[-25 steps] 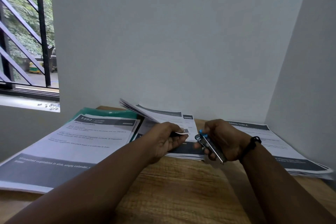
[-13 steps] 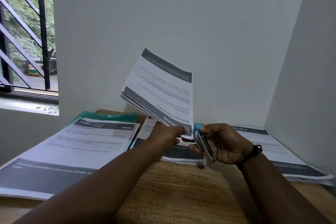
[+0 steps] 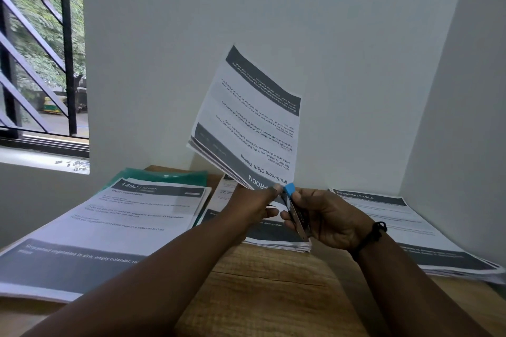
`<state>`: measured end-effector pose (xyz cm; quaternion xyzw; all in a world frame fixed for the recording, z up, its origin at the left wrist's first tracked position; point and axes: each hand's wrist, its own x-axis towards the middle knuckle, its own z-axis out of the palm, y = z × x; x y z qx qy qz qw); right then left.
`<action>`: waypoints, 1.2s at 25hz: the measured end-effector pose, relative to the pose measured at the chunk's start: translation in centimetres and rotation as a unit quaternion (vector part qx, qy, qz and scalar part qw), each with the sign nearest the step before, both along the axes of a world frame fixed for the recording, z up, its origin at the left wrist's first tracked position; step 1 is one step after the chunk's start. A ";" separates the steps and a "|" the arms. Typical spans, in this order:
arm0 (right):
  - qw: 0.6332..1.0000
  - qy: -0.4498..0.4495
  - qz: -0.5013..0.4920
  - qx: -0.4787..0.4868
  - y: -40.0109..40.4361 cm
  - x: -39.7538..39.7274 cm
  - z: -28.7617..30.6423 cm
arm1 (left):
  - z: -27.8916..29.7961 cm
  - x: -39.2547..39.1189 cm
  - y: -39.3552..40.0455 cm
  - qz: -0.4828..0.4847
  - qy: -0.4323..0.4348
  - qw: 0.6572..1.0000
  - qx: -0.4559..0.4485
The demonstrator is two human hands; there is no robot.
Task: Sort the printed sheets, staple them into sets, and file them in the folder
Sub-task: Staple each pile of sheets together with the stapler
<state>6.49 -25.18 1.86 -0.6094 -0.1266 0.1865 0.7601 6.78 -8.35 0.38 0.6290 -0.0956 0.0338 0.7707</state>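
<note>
My left hand [image 3: 250, 206] pinches the lower corner of a set of printed sheets [image 3: 247, 128], which stands raised and tilted above the desk, its text upside down. My right hand [image 3: 332, 220] grips a metal stapler with a blue tip [image 3: 294, 206], whose jaws sit at that same corner of the set. A green plastic folder [image 3: 161, 175] lies at the back left, mostly covered by a stack of sheets [image 3: 109, 227].
A second stack of sheets [image 3: 276, 239] lies in the middle of the wooden desk [image 3: 273, 287], under my hands. A third stack [image 3: 405, 230] lies along the right wall. White walls close the back and right; a barred window is at the left.
The set of sheets rose from lying low over the middle stack to standing tilted upright. My right hand brought the stapler up to the corner held by my left hand.
</note>
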 end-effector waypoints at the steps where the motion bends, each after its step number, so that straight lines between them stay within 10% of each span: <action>1: 1.000 -0.004 -0.008 -0.001 0.2 -0.1 0.1 | 0.0 0.1 0.0 0.004 0.006 1.000 -0.007; 30: 0.979 -0.067 -0.165 -0.102 4.8 -1.4 0.2 | -0.7 1.4 0.5 -0.003 0.039 0.998 -0.050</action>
